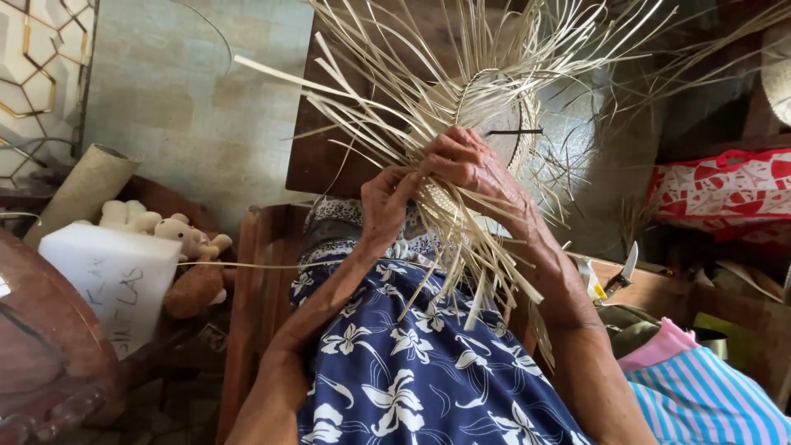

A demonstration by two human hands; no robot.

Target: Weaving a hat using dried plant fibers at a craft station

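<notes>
A half-woven piece of pale straw (494, 103) stands over my lap, with many loose strips fanning up and out and more hanging down. My left hand (386, 202) pinches strips at the lower left edge of the woven part. My right hand (471, 165) grips a bundle of strips just right of it, the fingers curled over the weave. Both hands touch the straw and sit close together. My lap is covered by a blue cloth with white flowers (412, 363).
A wooden chair frame (247, 288) stands behind my knees. At left are a white box (115, 276), soft toys (185, 247) and a rolled mat (82, 189). At right a knife (624, 268) lies on a wooden ledge, with a red patterned bag (725, 194) and striped cloth (700, 395).
</notes>
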